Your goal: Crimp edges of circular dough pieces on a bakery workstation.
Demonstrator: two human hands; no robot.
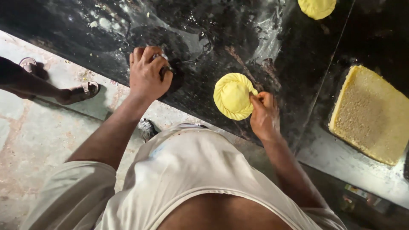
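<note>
At the far left, beyond the counter's near edge, another person's sandalled foot [79,91] stands on the pale stone floor [38,140], with a second sandal [28,64] just behind it by the picture's left edge. Next along, the black counter [213,25] runs slantwise across the view, its top dusted with flour and bits of dough near the upper left corner. On its near edge rests the left hand [147,74], curled into a loose fist with the knuckles up; a small dark thing [164,64] shows between the fingers, but what it is cannot be told. Below this hand, a shoe [147,127] of the person's own shows on the floor, tight against the counter's front. Further right, close to the near edge, lies a round yellow dough piece [232,96], domed in the middle and with a twisted, rope-like rim around it. The right hand [264,113] is at its right side, fingers bent and bunched together, the fingertips pinching the rim where the twist ends. Up at the far edge of the counter, right of centre, a second yellow dough round [316,7] is cut off by the picture's top. At the right end, past a thin seam in the surface, lies a square yellow slab [370,115] with a coarse brownish, crumbly top, well apart from both hands.
</note>
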